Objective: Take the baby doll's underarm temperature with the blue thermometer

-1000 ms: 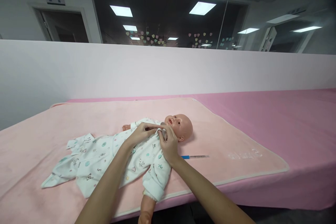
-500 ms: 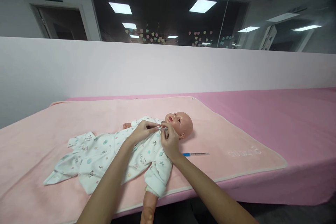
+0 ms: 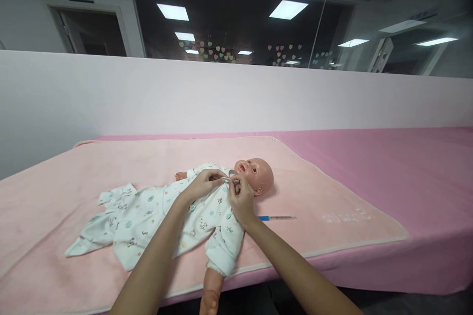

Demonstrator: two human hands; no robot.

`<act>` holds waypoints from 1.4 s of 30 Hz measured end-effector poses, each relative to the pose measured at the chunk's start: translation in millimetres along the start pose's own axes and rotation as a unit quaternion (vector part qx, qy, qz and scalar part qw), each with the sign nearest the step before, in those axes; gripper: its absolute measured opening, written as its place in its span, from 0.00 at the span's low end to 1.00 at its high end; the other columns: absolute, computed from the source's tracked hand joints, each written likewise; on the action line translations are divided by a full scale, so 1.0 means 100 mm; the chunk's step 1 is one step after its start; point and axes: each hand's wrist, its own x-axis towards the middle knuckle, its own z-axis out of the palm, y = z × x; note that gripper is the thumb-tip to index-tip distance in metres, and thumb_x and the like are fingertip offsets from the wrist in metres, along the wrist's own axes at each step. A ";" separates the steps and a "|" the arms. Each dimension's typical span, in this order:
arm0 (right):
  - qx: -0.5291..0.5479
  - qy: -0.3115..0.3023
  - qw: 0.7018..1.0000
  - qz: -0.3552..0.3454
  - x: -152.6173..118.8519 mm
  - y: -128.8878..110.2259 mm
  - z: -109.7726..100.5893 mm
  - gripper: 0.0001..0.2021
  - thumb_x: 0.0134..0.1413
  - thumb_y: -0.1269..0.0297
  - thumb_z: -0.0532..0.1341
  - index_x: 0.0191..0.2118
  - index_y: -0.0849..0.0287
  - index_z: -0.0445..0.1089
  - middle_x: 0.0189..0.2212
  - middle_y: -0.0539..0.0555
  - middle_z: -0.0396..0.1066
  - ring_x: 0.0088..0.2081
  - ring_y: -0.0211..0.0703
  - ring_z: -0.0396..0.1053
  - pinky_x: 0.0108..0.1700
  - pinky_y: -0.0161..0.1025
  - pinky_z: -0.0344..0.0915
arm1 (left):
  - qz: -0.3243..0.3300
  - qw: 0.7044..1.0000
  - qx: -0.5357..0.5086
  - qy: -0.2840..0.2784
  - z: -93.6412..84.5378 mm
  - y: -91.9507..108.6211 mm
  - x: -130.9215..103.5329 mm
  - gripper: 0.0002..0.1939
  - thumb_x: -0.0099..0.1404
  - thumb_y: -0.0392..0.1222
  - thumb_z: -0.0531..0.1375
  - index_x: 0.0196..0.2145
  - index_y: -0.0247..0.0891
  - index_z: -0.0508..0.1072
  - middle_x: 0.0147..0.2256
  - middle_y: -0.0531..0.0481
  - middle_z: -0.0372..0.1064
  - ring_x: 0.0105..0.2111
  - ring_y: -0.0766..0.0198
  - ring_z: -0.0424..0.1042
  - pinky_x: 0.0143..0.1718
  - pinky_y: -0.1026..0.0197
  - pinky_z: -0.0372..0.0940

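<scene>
A baby doll (image 3: pixel 261 175) lies on its back on a peach blanket (image 3: pixel 314 192), its head toward the right. It wears a white printed romper (image 3: pixel 207 211), whose legs lie flat and spread to the left. My left hand (image 3: pixel 204 184) pinches the romper's edge at the neck. Close beside it, my right hand (image 3: pixel 241 198) is closed on the same neckline, just below the doll's chin. One doll arm (image 3: pixel 211 288) sticks out of its sleeve over the near table edge. The fine detail between my fingertips is too small to make out.
A thermometer-like stick with a blue end (image 3: pixel 264 218) lies on the blanket right of my right wrist. The blanket covers part of a pink tablecloth (image 3: pixel 424 177). A low white wall (image 3: pixel 236 98) stands behind the table.
My right hand has shifted very slightly at the neckline, its fingers a little lower. The whole view has moved slightly; both hands keep hold of the cloth.
</scene>
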 end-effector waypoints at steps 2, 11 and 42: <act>0.008 0.003 1.000 -0.004 0.00 0.00 0.00 0.06 0.55 0.67 0.50 0.31 0.58 0.62 0.25 0.50 0.66 0.23 0.35 0.60 0.27 0.33 0.59 | -0.001 1.000 0.018 0.006 0.00 -0.01 0.00 0.15 0.56 0.47 0.57 0.38 0.35 0.74 0.33 0.47 0.70 0.34 0.62 0.67 0.36 0.62 0.61; -0.005 0.001 1.000 -0.018 0.01 -0.03 -0.01 0.09 0.55 0.67 0.51 0.34 0.60 0.68 0.24 0.51 0.67 0.23 0.35 0.62 0.29 0.34 0.62 | -0.042 0.998 -0.041 0.009 -0.01 0.02 0.00 0.09 0.52 0.39 0.54 0.30 0.36 0.71 0.30 0.51 0.66 0.34 0.63 0.64 0.36 0.63 0.58; -0.019 -0.023 0.999 -0.028 0.02 0.01 -0.04 0.10 0.57 0.65 0.51 0.40 0.61 0.67 0.32 0.56 0.71 0.33 0.41 0.68 0.34 0.37 0.66 | -0.050 0.985 -0.159 -0.044 -0.32 0.03 -0.27 0.29 0.47 0.34 0.64 0.49 0.40 0.67 0.49 0.42 0.64 0.51 0.56 0.61 0.48 0.56 0.58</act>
